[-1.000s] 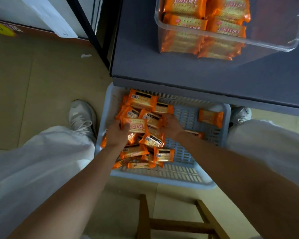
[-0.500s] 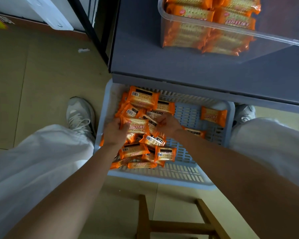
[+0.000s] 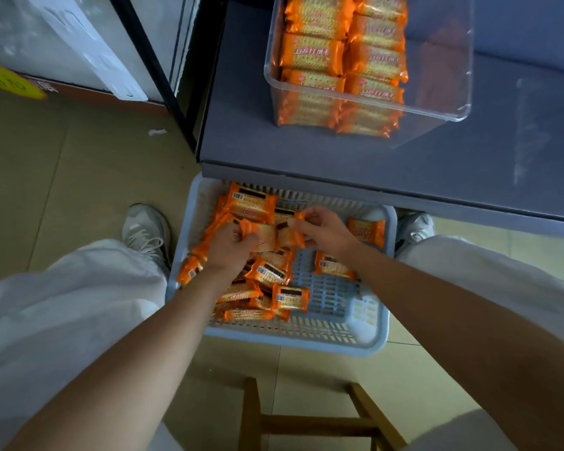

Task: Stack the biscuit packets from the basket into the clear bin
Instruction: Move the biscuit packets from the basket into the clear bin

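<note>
A pale blue slatted basket (image 3: 336,340) stands on the floor between my feet, with several orange biscuit packets (image 3: 267,271) heaped in its left half. My left hand (image 3: 230,247) and my right hand (image 3: 323,227) hold a small bunch of packets (image 3: 272,236) between them, lifted above the heap. The left fingers curl round its left end and the right fingers pinch its right end. A clear bin (image 3: 437,102) on the grey table (image 3: 339,157) holds stacked orange packets (image 3: 342,56) in its left part; its right part shows none.
Two loose packets (image 3: 367,230) lie in the basket's right half. The table edge overhangs the basket's far side. A black frame post (image 3: 157,73) stands left of the table. A wooden stool (image 3: 310,418) is below me, and my shoes (image 3: 145,234) flank the basket.
Both hands have risen from the heap with packets gripped between them, and they have moved toward the far side of the basket. The view has tilted up toward the bin.
</note>
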`<state>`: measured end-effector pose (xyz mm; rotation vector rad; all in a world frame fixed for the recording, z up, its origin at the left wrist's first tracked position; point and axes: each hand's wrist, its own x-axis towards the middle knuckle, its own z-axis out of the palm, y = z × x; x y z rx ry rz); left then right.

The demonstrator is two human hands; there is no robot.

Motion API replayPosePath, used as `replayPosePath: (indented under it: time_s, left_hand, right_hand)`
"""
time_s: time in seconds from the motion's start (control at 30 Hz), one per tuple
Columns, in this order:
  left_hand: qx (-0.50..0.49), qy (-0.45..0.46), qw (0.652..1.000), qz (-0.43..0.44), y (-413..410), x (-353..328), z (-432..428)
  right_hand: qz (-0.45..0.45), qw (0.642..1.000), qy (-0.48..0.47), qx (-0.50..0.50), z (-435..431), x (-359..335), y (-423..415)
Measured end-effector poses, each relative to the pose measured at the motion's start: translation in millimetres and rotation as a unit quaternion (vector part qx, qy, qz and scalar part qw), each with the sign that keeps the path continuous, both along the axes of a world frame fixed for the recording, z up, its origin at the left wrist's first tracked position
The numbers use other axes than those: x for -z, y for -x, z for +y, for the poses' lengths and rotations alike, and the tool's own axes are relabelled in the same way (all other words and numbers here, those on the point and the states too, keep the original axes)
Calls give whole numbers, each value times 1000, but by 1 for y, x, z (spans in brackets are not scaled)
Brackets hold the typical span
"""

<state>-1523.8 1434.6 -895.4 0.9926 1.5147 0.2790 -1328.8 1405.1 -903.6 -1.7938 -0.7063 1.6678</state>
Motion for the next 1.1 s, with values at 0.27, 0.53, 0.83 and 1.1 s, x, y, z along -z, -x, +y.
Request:
replayPosePath:
  time_s: [0.27,0.53,0.83,1.1]
  left_hand:
    - [-28,-3,994,-110,-17,-55,-6]
    - [-49,25,981,-186,-23,-92,-19]
    - [-21,18,979,-201,-36,-122,-30]
    - [-57,25,973,-223,-46,-138,-11]
  right_hand:
    - [-90,979,-152,-103,-15,-47,-5]
    - [-188,949,-220,-126,-25,-72,-14]
    - [-316,894,-279,-153,-37,-93,-11]
    - [-241,906,-272,-215,-24,-129,-33]
